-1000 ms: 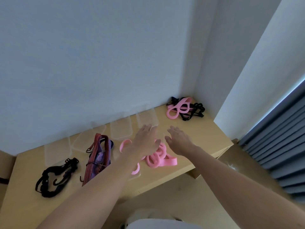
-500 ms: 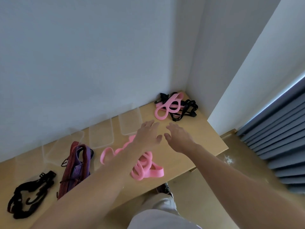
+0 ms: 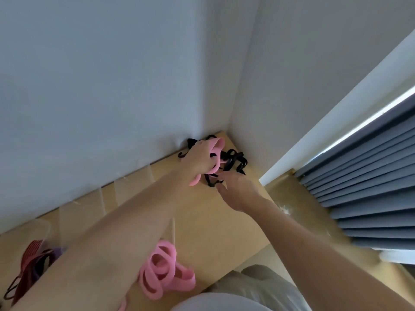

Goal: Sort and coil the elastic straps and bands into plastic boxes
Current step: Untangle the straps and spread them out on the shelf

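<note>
Pink band (image 3: 217, 143) lies in a mixed tangle with the black straps (image 3: 233, 159) on the desk (image 3: 202, 221), directly below the corner (image 3: 228, 108) where the two walls meet.

**Grip state**
- Left hand (image 3: 201, 159): fingers curled round the pink band. One loop shows above the hand, toward the corner, and another hangs out below it.
- Right hand (image 3: 238, 190): fingers reach into the black straps on the side away from the corner. The fingertips are hidden in the tangle, so it cannot be told whether they pinch a strap or only touch it.

**Other items**
- Clear boxes (image 3: 134, 182) stand in a row along the wall left of the corner. Their edges are faint.
- A second pink pile (image 3: 161, 272) lies far from the corner, near the front edge of the desk.
- A striped strap (image 3: 31, 259) lies farthest from the corner, at the left edge of the view.

**Step in hand**
Judged from the layout, this is the sorting step: separating the pink band from the black straps before either is coiled. Nothing from this tangle is in a box yet.

**Next move**
1. Hold the black straps down with the right hand.
2. Draw the pink band up and away from the corner.
3. Watch for snagging: the black straps loop through and over the band and appear to carry hooks.
4. Pull slowly. Elastic that catches may stretch and snap back.
</note>
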A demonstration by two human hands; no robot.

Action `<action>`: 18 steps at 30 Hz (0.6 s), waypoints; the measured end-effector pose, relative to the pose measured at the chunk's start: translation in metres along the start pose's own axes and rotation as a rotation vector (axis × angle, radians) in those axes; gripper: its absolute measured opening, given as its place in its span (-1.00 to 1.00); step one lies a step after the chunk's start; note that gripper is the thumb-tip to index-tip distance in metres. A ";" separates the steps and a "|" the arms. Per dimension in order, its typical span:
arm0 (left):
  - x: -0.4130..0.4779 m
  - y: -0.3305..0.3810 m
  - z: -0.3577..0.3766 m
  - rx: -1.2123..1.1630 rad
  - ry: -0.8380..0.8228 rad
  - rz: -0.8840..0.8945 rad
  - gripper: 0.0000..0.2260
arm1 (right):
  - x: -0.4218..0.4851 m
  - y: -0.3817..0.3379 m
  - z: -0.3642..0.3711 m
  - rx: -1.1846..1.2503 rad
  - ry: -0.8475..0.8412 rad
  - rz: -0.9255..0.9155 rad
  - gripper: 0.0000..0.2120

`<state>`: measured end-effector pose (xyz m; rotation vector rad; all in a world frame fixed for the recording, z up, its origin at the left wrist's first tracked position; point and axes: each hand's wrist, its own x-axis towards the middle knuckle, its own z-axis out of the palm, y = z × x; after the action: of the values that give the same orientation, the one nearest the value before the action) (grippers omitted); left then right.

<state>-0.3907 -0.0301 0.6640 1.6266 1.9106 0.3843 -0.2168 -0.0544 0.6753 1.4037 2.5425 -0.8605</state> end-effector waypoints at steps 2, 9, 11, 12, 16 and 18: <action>0.013 0.002 0.001 0.045 -0.052 -0.018 -0.68 | 0.006 0.004 -0.007 0.000 -0.005 -0.015 -0.73; 0.026 0.000 0.004 0.004 0.082 -0.272 -0.83 | 0.045 0.023 -0.022 -0.063 -0.029 -0.055 -0.78; 0.025 0.002 0.002 0.012 0.065 -0.318 -0.89 | 0.054 0.028 -0.025 -0.053 -0.032 -0.082 -0.77; 0.023 0.005 0.000 -0.007 0.031 -0.352 -0.89 | 0.058 0.030 -0.026 -0.047 -0.040 -0.100 -0.77; 0.013 0.011 -0.009 -0.223 -0.043 -0.502 -0.84 | 0.075 0.043 -0.027 -0.020 -0.036 -0.157 -0.76; 0.002 0.013 -0.015 -0.439 0.061 -0.563 -0.83 | 0.082 0.049 -0.026 0.057 -0.011 -0.162 -0.71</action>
<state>-0.3895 -0.0230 0.6821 0.7659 2.0466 0.5649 -0.2187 0.0407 0.6471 1.2167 2.6729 -0.9702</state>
